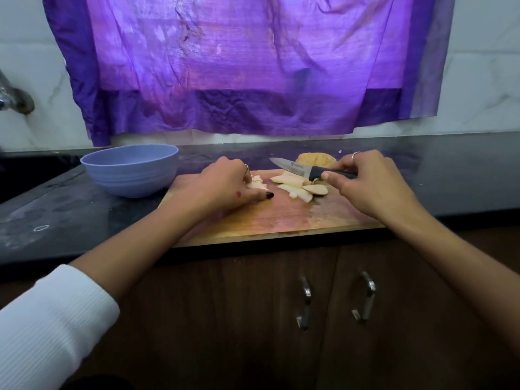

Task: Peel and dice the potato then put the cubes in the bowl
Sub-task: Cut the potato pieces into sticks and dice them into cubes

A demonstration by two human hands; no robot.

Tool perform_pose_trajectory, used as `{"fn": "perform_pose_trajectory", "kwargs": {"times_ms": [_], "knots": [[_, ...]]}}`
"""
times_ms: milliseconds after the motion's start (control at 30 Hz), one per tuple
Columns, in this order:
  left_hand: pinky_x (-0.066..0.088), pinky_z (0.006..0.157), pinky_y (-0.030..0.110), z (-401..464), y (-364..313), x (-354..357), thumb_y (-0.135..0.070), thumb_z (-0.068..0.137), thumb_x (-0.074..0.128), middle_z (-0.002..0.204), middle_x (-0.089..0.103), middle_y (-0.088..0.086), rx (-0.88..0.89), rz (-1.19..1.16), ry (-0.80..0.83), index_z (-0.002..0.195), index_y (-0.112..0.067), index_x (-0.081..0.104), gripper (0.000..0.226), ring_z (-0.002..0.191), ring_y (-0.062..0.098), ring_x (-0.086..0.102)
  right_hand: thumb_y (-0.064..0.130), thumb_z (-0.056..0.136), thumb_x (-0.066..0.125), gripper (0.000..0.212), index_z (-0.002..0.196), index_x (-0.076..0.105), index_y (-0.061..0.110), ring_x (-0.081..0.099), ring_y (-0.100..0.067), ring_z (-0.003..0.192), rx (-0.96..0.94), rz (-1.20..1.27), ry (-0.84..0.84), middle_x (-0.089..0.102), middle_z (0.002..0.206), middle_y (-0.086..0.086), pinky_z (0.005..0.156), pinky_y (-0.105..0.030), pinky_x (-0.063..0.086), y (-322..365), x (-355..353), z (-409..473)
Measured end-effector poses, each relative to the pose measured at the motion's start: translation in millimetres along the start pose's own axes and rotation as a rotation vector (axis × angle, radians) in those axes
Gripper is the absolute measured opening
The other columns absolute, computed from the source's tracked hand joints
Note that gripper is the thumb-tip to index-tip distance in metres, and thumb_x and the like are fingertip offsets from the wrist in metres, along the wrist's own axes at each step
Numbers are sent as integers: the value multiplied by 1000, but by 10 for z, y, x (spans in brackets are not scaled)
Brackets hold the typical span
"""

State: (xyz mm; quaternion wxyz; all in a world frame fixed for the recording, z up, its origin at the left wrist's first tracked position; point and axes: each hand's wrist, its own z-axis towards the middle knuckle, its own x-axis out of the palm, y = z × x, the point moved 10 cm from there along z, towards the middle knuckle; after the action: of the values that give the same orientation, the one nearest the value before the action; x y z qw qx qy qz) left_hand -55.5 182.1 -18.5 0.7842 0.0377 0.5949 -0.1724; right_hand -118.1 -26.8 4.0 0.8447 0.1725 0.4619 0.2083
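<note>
A wooden cutting board (281,218) lies on the dark counter. My left hand (225,184) curls over a small heap of pale potato cubes (257,182) at the board's far left. Several peeled potato slices (298,187) lie in the board's far middle. My right hand (368,181) grips the black handle of a knife (292,167), whose blade points left above the slices. An unpeeled brown potato piece (315,159) sits behind the knife. The lilac bowl (130,168) stands left of the board; I cannot see its inside.
A purple cloth (239,66) hangs on the tiled wall behind the counter. A metal tap (14,99) juts in at the far left. Below the counter edge are brown cupboard doors with two metal handles (334,299).
</note>
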Motion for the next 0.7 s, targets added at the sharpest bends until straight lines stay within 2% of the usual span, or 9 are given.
{"fn": "perform_pose_trajectory", "kwargs": {"times_ms": [133, 233, 300, 333, 400, 500, 600, 700], "knots": [[49, 91, 43, 38, -26, 15, -69, 79, 58, 108, 68, 4, 15, 82, 62, 111, -20, 66, 60, 103, 25, 59, 38, 88, 65, 23, 104, 72, 24, 59, -23, 94, 6, 56, -14, 66, 90, -2, 79, -35, 49, -21, 16, -65], [49, 88, 41, 46, -108, 13, -60, 87, 52, 106, 66, 7, 52, 91, 69, 113, -20, 65, 50, 99, 29, 60, 41, 87, 66, 23, 103, 72, 25, 60, -25, 96, 17, 86, -5, 68, 87, -4, 82, -39, 51, -33, 48, -108], [45, 74, 37, 36, -161, -29, -49, 96, 41, 88, 65, 10, 86, 100, 29, 89, -16, 67, 42, 85, 32, 58, 41, 86, 66, 24, 103, 72, 26, 61, -24, 94, 24, 101, 7, 68, 87, -4, 83, -40, 51, -34, 57, -141], [39, 67, 36, 35, -170, -55, -42, 99, 36, 81, 60, 11, 87, 117, 4, 76, -14, 60, 44, 79, 33, 54, 42, 86, 66, 24, 102, 72, 26, 61, -24, 94, 29, 105, 8, 68, 87, -4, 83, -40, 51, -38, 51, -154], [30, 65, 36, 34, -168, -109, -28, 102, 28, 79, 54, 13, 87, 120, -55, 70, -11, 46, 41, 73, 32, 46, 42, 86, 66, 23, 102, 72, 26, 61, -25, 94, 32, 114, 0, 67, 86, -4, 82, -40, 51, -35, 31, -198], [33, 68, 38, 75, -88, -190, -26, 104, 25, 81, 55, 13, 71, 74, -159, 72, -15, 41, 37, 75, 35, 49, 40, 87, 65, 23, 103, 71, 25, 62, -26, 92, 34, 129, -20, 67, 84, -5, 80, -39, 52, -26, -20, -257], [42, 71, 42, 162, 41, -207, -31, 104, 27, 89, 59, 15, 27, 23, -189, 88, -12, 46, 31, 81, 37, 55, 37, 88, 65, 20, 103, 72, 24, 62, -24, 86, 22, 126, -16, 65, 79, -2, 74, -35, 50, -7, -65, -318], [49, 75, 42, 225, 97, -235, -32, 102, 39, 92, 64, 13, 52, -34, -207, 103, -11, 56, 27, 82, 32, 58, 37, 88, 65, 22, 106, 71, 25, 61, -24, 88, 16, 107, 3, 65, 83, -2, 74, -36, 51, -28, -96, -379]]}}
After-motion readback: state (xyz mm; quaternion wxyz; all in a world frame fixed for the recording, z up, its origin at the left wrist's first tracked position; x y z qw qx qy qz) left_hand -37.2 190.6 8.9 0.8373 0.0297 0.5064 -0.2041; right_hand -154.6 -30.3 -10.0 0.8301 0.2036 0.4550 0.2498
